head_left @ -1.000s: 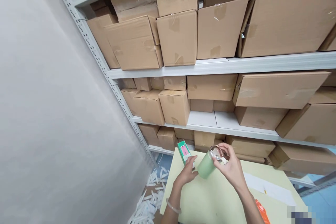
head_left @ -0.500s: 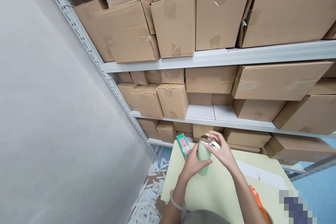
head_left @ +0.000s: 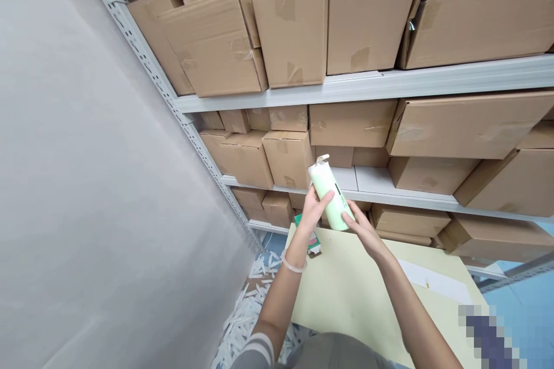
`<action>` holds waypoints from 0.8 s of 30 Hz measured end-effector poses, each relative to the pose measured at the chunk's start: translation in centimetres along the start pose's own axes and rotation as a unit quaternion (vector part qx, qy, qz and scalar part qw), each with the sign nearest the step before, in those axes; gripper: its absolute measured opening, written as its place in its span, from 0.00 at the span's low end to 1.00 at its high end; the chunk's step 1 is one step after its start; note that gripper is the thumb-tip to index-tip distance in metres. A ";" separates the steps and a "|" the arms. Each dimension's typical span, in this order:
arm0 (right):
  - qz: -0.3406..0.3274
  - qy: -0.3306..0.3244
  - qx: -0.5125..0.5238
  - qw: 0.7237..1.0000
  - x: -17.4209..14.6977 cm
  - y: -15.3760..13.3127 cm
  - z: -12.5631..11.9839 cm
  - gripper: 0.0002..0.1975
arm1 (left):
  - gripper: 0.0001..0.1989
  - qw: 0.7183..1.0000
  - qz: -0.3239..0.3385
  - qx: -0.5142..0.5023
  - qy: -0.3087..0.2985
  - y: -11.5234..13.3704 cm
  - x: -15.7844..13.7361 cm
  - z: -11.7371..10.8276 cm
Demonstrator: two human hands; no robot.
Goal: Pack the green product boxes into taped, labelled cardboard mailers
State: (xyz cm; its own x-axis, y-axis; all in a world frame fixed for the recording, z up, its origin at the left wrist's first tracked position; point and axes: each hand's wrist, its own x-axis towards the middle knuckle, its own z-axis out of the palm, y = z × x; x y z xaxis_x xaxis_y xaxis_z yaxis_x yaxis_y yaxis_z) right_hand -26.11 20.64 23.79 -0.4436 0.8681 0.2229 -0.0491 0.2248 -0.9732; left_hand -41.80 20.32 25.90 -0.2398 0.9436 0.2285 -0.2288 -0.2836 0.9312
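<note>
A pale green tumbler with a white loop at its top end is held up above the far part of the table, tilted so its top leans left. Dark lettering shows on its side. My left hand is wrapped round its left side, thumb across the front. My right hand grips it near the base from the right. Behind my left wrist, a green box with a pink patch lies on the table, partly hidden by my forearm.
The pale yellow table carries a white strip at its right. Shelving stacked with cardboard boxes rises behind it. White scraps cover the floor at left, beside a grey wall.
Both hands have raised the tumbler off the table area and tilted it. My right hand has moved from its top to near its base. The orange item at lower right is out of sight.
</note>
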 end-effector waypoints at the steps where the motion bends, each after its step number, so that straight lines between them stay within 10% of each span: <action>1: 0.000 0.010 0.006 1.000 0.5 -0.4 -0.1 0.28 | 0.29 1.000 0.008 0.005 -0.005 0.4 0.6 0.2; 12: -0.009 0.040 0.147 0.988 3.5 -4.5 -0.6 0.28 | 0.25 0.988 0.026 -0.050 -0.147 5.5 5.2 1.0; 24: 0.044 -0.008 0.229 0.972 1.5 -3.5 0.8 0.31 | 0.24 0.988 -0.022 -0.098 -0.119 5.0 4.6 0.9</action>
State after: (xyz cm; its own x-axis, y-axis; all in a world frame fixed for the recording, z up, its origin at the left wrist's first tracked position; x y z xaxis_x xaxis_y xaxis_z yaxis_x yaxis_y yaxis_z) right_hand -27.32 20.83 27.52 -0.4777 0.8673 0.1402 -0.4020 -0.0739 -0.9126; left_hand -43.20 23.41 31.82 -0.0019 0.9626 0.2709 -0.4172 -0.2470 0.8746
